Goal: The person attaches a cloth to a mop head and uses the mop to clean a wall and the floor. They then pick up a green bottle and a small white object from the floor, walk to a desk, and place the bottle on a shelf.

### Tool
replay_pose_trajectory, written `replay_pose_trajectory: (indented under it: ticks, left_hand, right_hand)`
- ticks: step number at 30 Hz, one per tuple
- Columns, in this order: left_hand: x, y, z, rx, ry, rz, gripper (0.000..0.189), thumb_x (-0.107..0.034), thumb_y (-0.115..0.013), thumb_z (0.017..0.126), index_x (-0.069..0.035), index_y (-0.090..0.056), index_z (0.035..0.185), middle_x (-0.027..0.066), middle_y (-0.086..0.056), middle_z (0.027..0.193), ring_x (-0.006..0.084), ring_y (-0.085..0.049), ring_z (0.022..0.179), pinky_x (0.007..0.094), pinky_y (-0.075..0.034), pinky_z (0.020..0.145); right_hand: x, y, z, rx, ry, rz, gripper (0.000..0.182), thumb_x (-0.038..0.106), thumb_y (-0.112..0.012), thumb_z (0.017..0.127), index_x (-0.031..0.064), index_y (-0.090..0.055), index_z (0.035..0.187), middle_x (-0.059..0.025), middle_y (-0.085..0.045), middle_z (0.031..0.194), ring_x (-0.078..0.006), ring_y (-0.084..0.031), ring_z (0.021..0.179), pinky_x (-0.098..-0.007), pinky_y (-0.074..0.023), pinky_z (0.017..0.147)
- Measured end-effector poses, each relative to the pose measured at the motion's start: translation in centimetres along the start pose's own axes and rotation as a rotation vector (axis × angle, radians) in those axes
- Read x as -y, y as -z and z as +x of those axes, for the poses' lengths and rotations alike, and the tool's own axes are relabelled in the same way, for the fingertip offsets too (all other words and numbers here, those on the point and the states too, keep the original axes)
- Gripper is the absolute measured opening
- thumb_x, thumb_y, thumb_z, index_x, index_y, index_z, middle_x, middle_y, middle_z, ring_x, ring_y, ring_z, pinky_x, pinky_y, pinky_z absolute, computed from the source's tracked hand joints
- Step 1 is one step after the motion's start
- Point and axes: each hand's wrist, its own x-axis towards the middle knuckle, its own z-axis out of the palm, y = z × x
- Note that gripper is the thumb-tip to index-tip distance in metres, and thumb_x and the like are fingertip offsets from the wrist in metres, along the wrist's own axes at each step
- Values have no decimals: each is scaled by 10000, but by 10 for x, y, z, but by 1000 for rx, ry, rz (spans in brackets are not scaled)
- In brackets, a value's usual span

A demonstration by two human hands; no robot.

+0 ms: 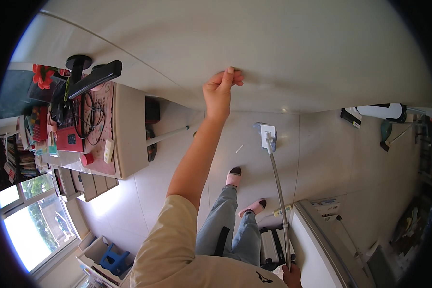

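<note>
My left hand point(221, 88) is raised in front of a pale door panel point(291, 46). Its fingers are curled in with the thumb over them, and nothing shows in them; whether they touch the panel is hard to tell. At the bottom edge, partly cut off, my right hand point(292, 276) grips the metal pole of a flat mop point(279, 187). The mop's white plate point(267, 135), with a grey-blue cloth pad around it, rests on the tiled floor point(252, 169). A short thin white stick point(239, 148) lies left of the mop plate.
A black lever handle point(95, 79) juts out at left. Beyond it is a desk point(129, 133) with a red laptop point(70, 138) and tangled cables point(93, 117). A suitcase point(270, 248) and a pale cabinet-like unit point(315, 241) stand near my legs. A blue stool point(113, 261) sits lower left.
</note>
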Motion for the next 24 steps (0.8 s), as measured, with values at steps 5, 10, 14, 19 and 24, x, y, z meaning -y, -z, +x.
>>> replay_pose_trajectory:
  ticks: [5,10,14,19,24]
  left_hand:
    - [10,9,-1,-64,61,-20,319,-265,-580,858,44,-629,796,91,-617,756,168,-581,674,289,-493,663]
    - [-3,-2,0,7,30,-20,315,-268,-573,863,32,-627,783,82,-615,759,168,-578,683,287,-491,676]
    - [3,2,-3,-74,42,-50,301,-256,-575,862,29,-626,779,83,-616,764,168,-571,677,287,-489,688]
    - [3,2,-1,-26,12,-44,287,-251,-574,862,23,-628,796,87,-618,769,168,-569,667,288,-488,695]
    - [2,-2,-3,-54,21,-58,297,-264,-580,858,21,-630,793,92,-620,777,167,-571,669,289,-488,696]
  right_hand:
    - [-25,-12,7,-46,53,58,409,388,-506,844,-17,-547,812,-234,-554,764,-383,-531,750,-453,-395,674]
    - [-33,-19,11,-69,79,112,377,370,-527,836,3,-521,751,-185,-530,628,-343,-519,614,-435,-390,588]
    - [-49,-29,19,-105,151,105,369,357,-537,832,-4,-524,757,-195,-536,650,-356,-517,628,-440,-389,594]
    - [-41,-21,14,-72,127,92,372,351,-531,835,-15,-533,768,-217,-545,686,-380,-521,674,-444,-391,608]
    - [-37,-16,7,-110,201,74,359,338,-524,840,-16,-546,787,-215,-549,689,-373,-521,667,-444,-393,607]
